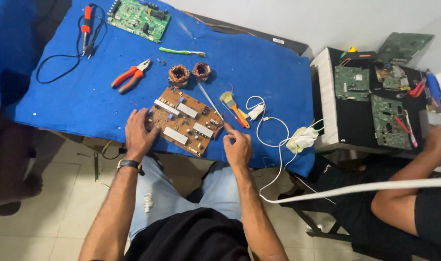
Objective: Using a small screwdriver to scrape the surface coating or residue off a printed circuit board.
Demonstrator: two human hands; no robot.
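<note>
- Left hand (pixel 139 133): palm down, fingers spread and extended forward, wrist straight, forearm bare.
- Right hand (pixel 238 147): loosely curled, index finger extended forward, forearm angled inward.

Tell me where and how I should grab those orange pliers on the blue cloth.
Probably grip the pliers by the two orange handles, which splay toward the lower left; the metal jaws point upper right. The left hand is nearest, and the cloth around the handles looks free.

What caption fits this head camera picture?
Two bare hands, left hand and right hand, steady a brown rectangular circuit board.
</note>
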